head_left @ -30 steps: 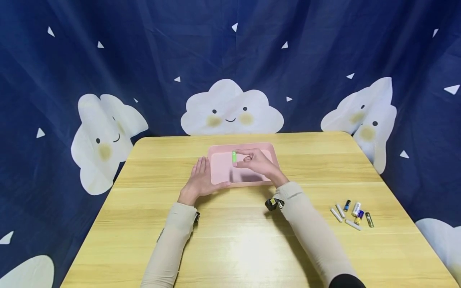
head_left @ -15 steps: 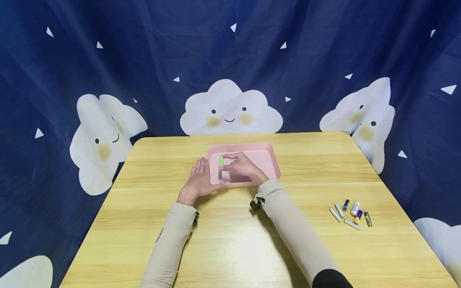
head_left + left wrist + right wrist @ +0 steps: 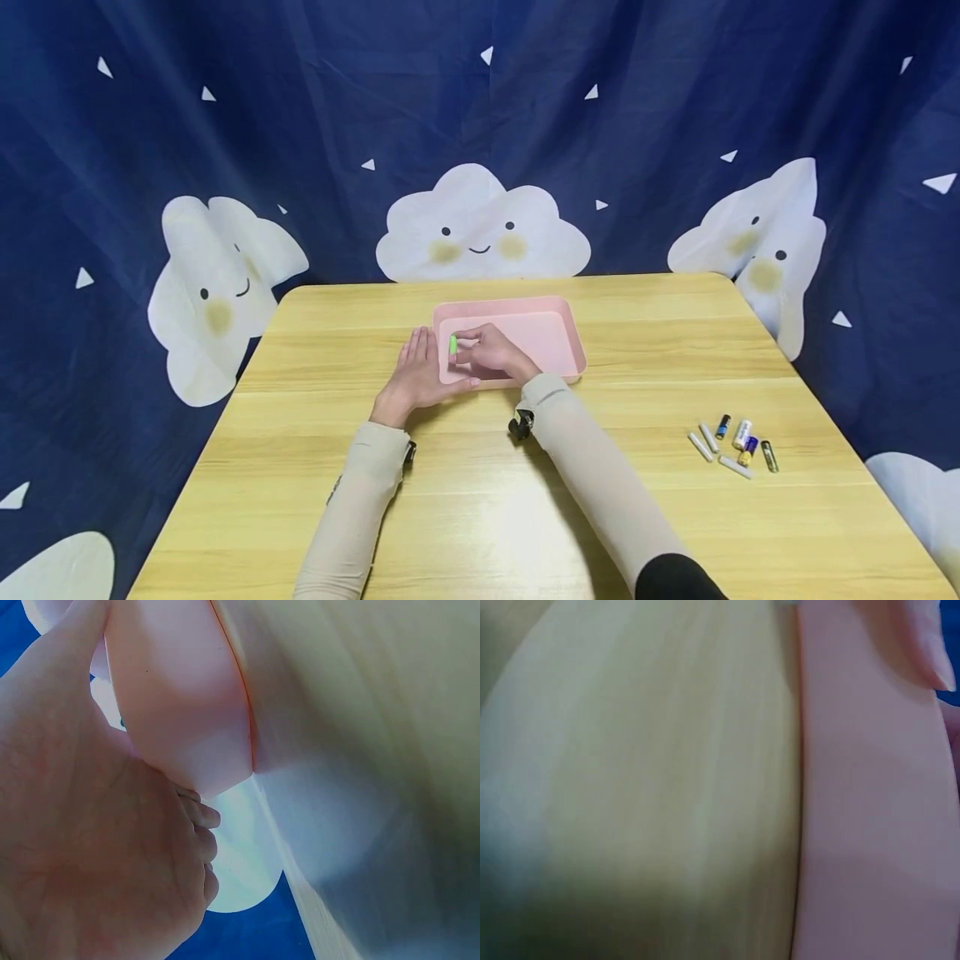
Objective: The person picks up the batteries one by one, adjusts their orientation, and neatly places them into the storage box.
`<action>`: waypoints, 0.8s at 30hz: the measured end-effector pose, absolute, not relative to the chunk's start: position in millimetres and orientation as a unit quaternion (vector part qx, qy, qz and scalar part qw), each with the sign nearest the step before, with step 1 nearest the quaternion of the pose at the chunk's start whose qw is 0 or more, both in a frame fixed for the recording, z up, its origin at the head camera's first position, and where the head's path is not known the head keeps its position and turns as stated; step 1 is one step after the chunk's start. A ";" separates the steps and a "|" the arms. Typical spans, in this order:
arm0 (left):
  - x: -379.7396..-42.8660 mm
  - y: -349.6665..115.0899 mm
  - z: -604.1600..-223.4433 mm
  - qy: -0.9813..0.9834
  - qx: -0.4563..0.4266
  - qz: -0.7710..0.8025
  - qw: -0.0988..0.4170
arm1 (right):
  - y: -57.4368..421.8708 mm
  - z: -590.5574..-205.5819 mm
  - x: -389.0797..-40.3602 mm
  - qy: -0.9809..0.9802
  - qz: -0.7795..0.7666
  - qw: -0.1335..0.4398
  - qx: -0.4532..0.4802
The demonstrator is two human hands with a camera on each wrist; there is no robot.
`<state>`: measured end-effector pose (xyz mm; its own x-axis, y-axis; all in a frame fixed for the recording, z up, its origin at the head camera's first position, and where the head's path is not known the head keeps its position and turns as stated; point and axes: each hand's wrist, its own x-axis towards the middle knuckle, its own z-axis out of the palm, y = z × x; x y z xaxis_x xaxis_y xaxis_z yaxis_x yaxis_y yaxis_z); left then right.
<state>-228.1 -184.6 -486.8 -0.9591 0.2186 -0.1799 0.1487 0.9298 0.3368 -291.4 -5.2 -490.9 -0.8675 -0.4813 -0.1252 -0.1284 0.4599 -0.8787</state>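
Observation:
A shallow pink tray (image 3: 551, 333) sits toward the far side of the table. My right hand (image 3: 495, 350) pinches a small bright green battery (image 3: 453, 345) between thumb and index finger, held upright low over the tray's left end. Along the tray's left side rests my left hand (image 3: 414, 380), fingers straight, thumb stretched over the near rim at the front left corner. The left wrist view shows the left palm (image 3: 90, 840) against the tray's outer wall (image 3: 180, 697). Only the tray's front wall (image 3: 870, 795) and a left thumb tip (image 3: 926, 652) appear in the right wrist view.
To the right on the wooden table (image 3: 637, 350) lie several loose batteries: thin white ones (image 3: 735, 467), a thicker white one (image 3: 742, 434), a blue and gold one (image 3: 747, 452), a dark one (image 3: 769, 457) and a black and blue one (image 3: 723, 427). A blue cloud-print curtain (image 3: 330, 125) hangs behind.
My right hand has carried the green battery leftward and lower, from over the tray's middle to its left end. The left hand has stayed at the tray's corner.

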 end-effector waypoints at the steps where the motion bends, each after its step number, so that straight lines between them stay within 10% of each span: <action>1: -228.4 -184.6 -487.2 0.977 0.093 0.162 0.108 | -6.1 -491.9 -292.0 0.838 -0.480 0.182 -0.184; 24: -223.7 -182.1 -477.9 0.977 0.097 0.158 0.106 | -26.6 -499.0 -297.8 0.866 -0.433 0.181 -0.176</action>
<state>-223.7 -182.1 -477.9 -0.9586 0.2228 -0.1773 0.1558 0.9316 0.3284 -297.8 -26.6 -499.0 -0.8729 -0.4605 -0.1608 -0.1476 0.5636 -0.8127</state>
